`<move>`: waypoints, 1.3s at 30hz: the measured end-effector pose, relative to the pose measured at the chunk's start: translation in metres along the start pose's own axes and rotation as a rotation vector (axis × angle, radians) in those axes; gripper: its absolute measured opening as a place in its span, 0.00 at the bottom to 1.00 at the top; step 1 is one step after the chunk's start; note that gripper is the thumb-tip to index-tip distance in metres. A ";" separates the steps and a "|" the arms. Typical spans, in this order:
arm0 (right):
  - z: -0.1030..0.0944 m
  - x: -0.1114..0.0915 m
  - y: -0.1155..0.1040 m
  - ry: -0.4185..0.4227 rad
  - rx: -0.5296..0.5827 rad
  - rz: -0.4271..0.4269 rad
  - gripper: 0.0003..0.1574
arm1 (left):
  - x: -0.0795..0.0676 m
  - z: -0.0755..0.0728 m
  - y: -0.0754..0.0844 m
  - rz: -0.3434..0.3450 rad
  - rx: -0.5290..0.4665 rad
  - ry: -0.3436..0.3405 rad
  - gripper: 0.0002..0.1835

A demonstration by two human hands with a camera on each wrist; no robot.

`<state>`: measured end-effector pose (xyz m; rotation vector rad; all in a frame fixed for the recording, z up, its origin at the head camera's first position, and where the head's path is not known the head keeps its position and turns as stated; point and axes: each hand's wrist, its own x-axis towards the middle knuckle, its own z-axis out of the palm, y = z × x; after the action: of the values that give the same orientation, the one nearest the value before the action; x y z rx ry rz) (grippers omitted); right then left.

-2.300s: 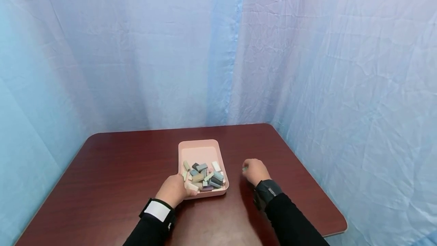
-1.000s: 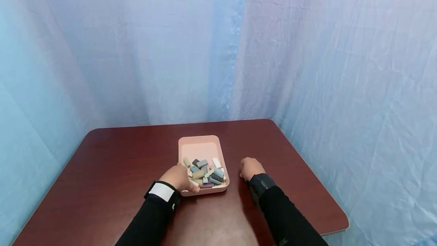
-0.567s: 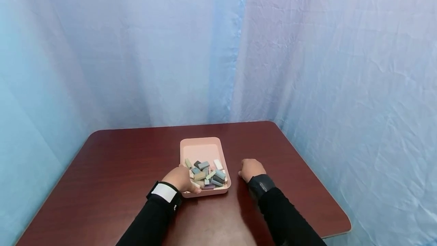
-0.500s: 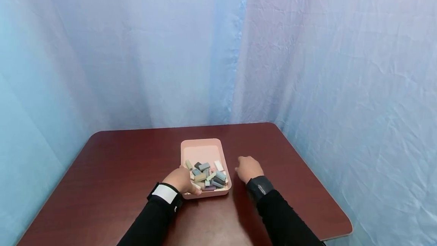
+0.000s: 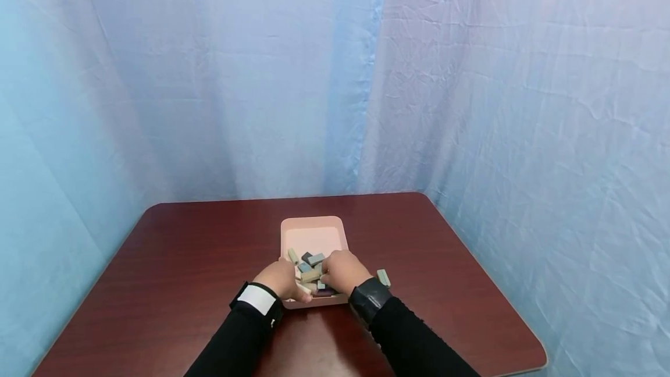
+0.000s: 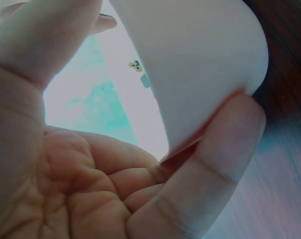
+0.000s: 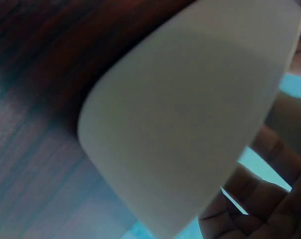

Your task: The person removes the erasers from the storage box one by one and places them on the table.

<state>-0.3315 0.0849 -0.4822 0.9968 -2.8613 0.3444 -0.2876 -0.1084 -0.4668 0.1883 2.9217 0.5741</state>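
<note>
Several stretches of pale blue and lilac cloth [image 5: 251,74] hang behind and beside the dark red-brown table [image 5: 209,249], the largest things in the scene. Two black sleeves [image 5: 225,336] reach in from the near edge. On the table, around the middle, sits the shallow pink tray [image 5: 313,233], its far part bare inside. The left hand [image 5: 279,279] grips the tray's near left side, thumb over the rim and fingers curled against the outer wall, much as it did half a second ago. The right hand [image 5: 344,272] has changed place: earlier it was on the table to the right of the tray, and now it reaches over the tray's right wall, fingers bent down among the contents. Gaps show between some of those fingers in the right wrist view, but whether the tips pinch anything I cannot tell. Small blocks [image 5: 310,276] in tan, white, grey-blue and dark shades lie jumbled in the tray's near half. A pale grey-green piece [image 5: 383,278], perhaps more than one, now shows on the table right of the tray, near where the right hand had been.
</note>
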 end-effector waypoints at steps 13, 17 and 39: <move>0.004 0.000 0.000 0.043 -0.039 -0.033 0.10 | -0.003 -0.002 0.001 0.000 -0.001 -0.003 0.26; 0.001 -0.004 -0.002 0.067 -0.012 -0.066 0.16 | -0.003 -0.002 0.001 0.002 0.009 -0.012 0.26; -0.037 -0.072 0.117 0.139 0.231 0.468 0.06 | -0.006 0.001 0.005 -0.022 -0.021 0.002 0.33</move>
<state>-0.3476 0.2267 -0.4796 0.2925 -2.9402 0.7595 -0.2807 -0.1042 -0.4650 0.1529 2.9145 0.6015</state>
